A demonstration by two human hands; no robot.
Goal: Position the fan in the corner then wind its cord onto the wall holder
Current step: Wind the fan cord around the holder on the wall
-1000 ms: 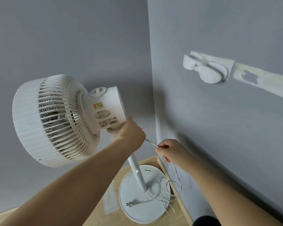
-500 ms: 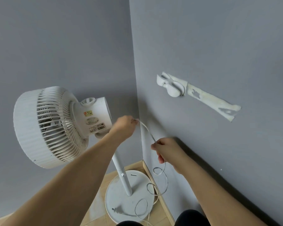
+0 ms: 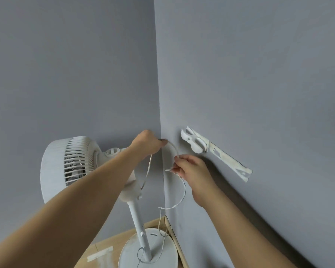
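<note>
Surroundings: grey walls meet in a corner (image 3: pixel 160 93), and that corner is our landmark; a torn strip of pale tape (image 3: pixel 230 162) runs down and away from the corner on the right-hand wall, and a patch of wooden floor (image 3: pixel 108 246) shows below, with a scrap of tape (image 3: pixel 100 256) stuck to it.
In the way: the left forearm (image 3: pixel 81 192) crosses in front of the fan's motor housing and hides part of it.
Wall holder: wall holder (image 3: pixel 194 141), white, fixed to the right-hand wall just beside the corner, at the upper end of the tape strip, nothing wound on it.
Left hand: left hand (image 3: pixel 146 141) up right at the corner line, fingers curled, pinching the cord.
Right hand: right hand (image 3: pixel 190 168) just right of the corner, below the holder, fingertips pinching the cord too.
Cord: cord (image 3: pixel 173 149), thin, flat and white, arches between the two hands across the corner, short of the holder; one run drops from the left hand to the fan's neck, another hangs from the right hand in loose loops onto the base.
Fan: fan (image 3: pixel 66 167), white, ribbed round head turned left of the corner, on a slim pole with its round base (image 3: pixel 162 254) tucked down at the foot of the corner.
</note>
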